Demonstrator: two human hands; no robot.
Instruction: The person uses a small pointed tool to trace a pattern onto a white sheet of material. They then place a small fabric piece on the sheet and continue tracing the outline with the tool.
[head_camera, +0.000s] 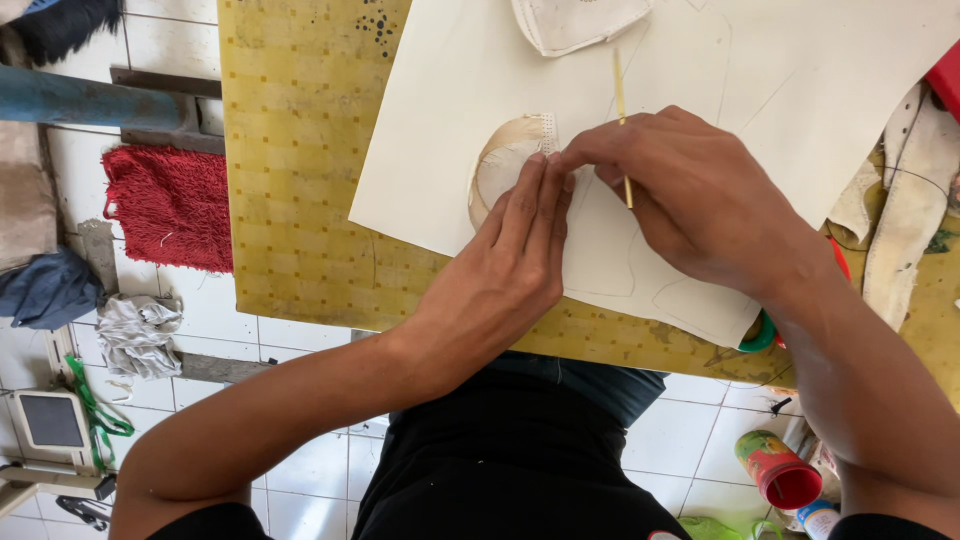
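A curved cream-coloured piece (503, 165) with a mesh-like end lies on a large white sheet (760, 90) spread over the yellow table (290, 180). My left hand (520, 255) lies flat on the sheet, its fingertips pressing the piece's right edge. My right hand (690, 195) holds a thin yellow stick (620, 105) between its fingers, and its fingertips meet the left fingertips at the mesh end. Faint outlines are drawn on the sheet beside my hands.
Another white cut piece (575, 22) lies at the sheet's top edge. Cream scraps (910, 200) sit at the right. On the tiled floor are a red mat (172, 205), crumpled cloths (135, 335), a small device (50, 425) and a red-lidded can (778, 470).
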